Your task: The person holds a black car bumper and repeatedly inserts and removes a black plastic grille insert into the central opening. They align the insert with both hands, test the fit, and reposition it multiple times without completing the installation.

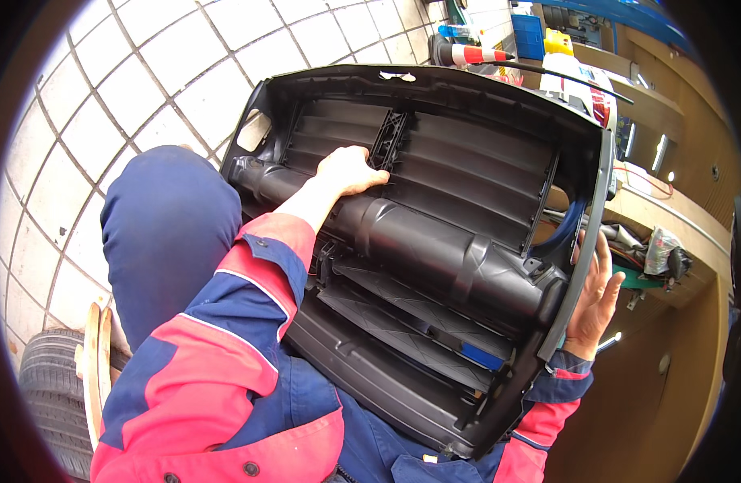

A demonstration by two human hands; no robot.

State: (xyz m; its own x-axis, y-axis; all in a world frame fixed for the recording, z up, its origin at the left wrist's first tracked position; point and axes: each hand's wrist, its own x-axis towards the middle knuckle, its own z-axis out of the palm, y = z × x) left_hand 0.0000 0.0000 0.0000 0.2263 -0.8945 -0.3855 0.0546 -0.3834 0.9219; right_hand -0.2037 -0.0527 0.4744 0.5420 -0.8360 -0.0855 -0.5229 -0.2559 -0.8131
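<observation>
Grips crossbar (415, 241) of blk plastic frame (483, 90) w/ L hand (349, 171); touches R edge (585, 221) w/ R hand (593, 302), can't tell if grasping.

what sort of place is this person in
Probably a vehicle workshop: a black plastic slatted frame resembling a car part, a treaded black rubber tyre at lower left, and a red-and-white striped traffic cone beyond.
</observation>
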